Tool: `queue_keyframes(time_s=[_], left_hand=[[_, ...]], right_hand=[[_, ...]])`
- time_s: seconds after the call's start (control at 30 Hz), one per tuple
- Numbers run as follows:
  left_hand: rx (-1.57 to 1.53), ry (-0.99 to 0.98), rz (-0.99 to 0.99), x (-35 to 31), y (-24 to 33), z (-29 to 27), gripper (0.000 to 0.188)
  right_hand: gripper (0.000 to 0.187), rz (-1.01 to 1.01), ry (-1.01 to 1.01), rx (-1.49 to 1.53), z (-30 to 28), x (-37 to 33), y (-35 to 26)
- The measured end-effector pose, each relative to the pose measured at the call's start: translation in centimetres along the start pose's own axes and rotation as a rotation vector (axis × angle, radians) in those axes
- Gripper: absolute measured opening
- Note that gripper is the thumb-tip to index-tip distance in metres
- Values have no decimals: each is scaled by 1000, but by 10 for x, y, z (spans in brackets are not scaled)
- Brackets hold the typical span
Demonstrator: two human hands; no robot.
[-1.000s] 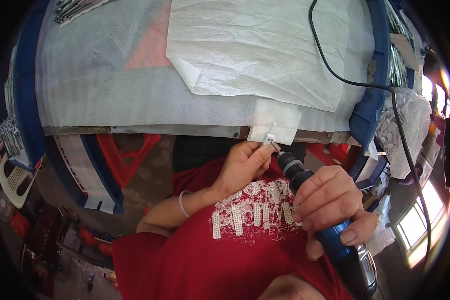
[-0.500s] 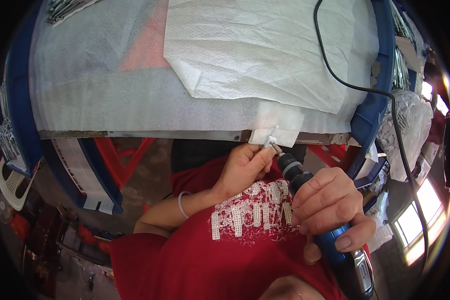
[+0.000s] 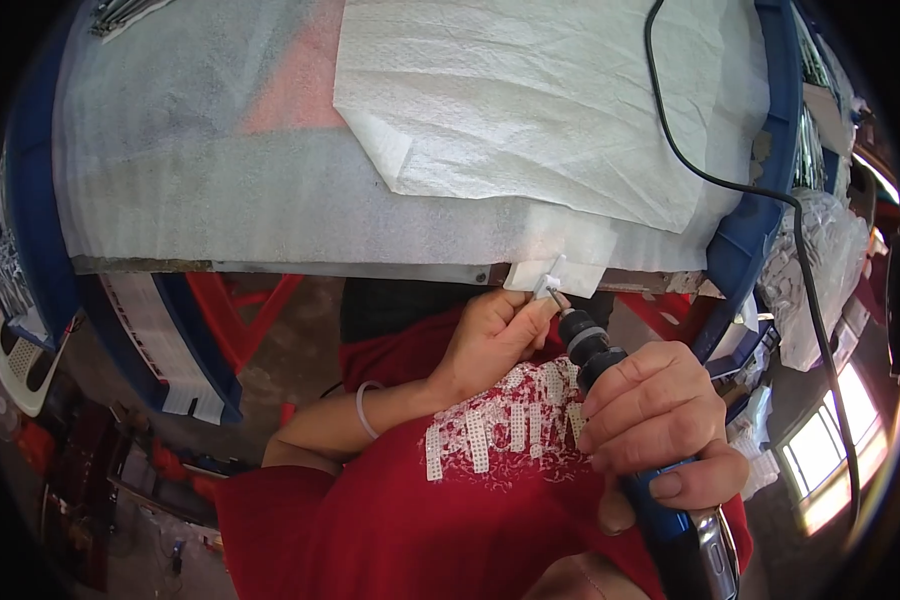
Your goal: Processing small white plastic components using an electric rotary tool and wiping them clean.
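Just below and right of centre, the left hand [image 3: 495, 335] pinches 1 small metallic piece [image 3: 549, 284]. At lower right, the right hand [image 3: 660, 410] grips a blue-and-black power tool [image 3: 664, 522], tip near the piece. A white sheet [image 3: 520, 110] spans upper centre; 1 black cable [image 3: 715, 180] curves down the right.

The drill [image 3: 665, 520] is blue and black with silver trim [image 3: 715, 552], the shirt [image 3: 450, 540] deep red with a dotted off-white print [image 3: 510, 430], the sheet [image 3: 530, 100] white, the cord [image 3: 745, 187] black
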State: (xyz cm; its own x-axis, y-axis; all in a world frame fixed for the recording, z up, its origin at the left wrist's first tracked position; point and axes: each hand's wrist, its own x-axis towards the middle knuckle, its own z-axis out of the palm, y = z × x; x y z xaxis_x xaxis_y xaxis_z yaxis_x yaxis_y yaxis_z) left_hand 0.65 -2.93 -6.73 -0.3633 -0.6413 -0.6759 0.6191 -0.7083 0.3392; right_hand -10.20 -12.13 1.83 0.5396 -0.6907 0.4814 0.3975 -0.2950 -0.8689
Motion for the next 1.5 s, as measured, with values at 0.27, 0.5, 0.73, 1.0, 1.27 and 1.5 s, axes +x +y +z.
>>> queue_keyframes(time_s=[0.27,0.5,0.73,1.0,1.27,1.5], left_hand=[[76,35,78,0,-5,2,20],[132,39,76,1,-4,0,18],[78,28,105,1,-13,-1,18],[107,43,121,2,-6,7,20],[354,204,184,1,12,16,22],[194,165,136,0,-5,2,15]], right_hand=[[29,12,-2,22,3,0,5],[30,18,8,25,3,5,6],[34,19,-34,31,1,5,3],[37,-6,11,26,-3,3,-5],[30,-11,-23,0,-18,8,-21],[22,-231,258,-65,0,-5,-15]])
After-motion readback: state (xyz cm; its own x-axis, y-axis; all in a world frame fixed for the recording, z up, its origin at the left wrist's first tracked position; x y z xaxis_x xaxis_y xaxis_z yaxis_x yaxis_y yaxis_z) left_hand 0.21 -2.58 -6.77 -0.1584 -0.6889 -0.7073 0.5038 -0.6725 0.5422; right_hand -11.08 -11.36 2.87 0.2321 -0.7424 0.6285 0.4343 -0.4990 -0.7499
